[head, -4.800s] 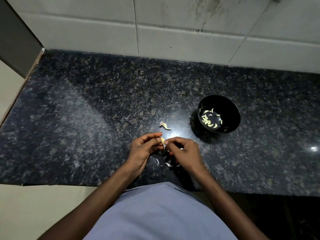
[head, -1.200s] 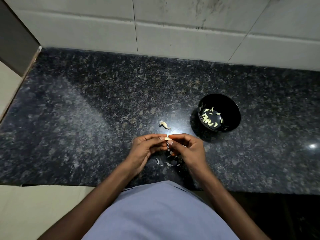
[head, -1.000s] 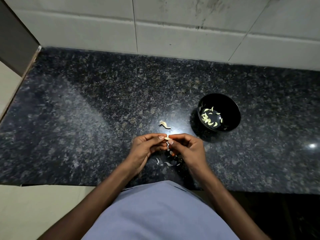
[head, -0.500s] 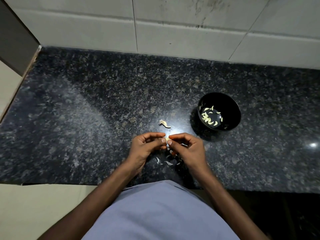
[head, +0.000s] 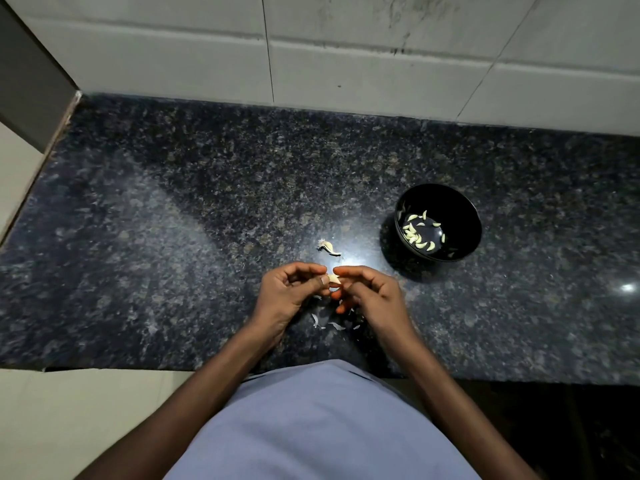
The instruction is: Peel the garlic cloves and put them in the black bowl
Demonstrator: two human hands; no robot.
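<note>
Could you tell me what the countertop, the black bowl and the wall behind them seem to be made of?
The countertop looks like polished granite: dark speckled grain with mirror-like light glints. The black bowl is glossy and smooth, likely glazed ceramic or plastic; the look leaves it open. The wall appears to be large pale tiles, matte, with visible grout lines and some dark stains.

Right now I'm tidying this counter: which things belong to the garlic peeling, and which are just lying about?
Job:
garlic clove, pinched between left hand and right hand
black bowl holding peeled cloves

Lying about:
garlic scrap beyond the hands
skin flakes on the countertop
</note>
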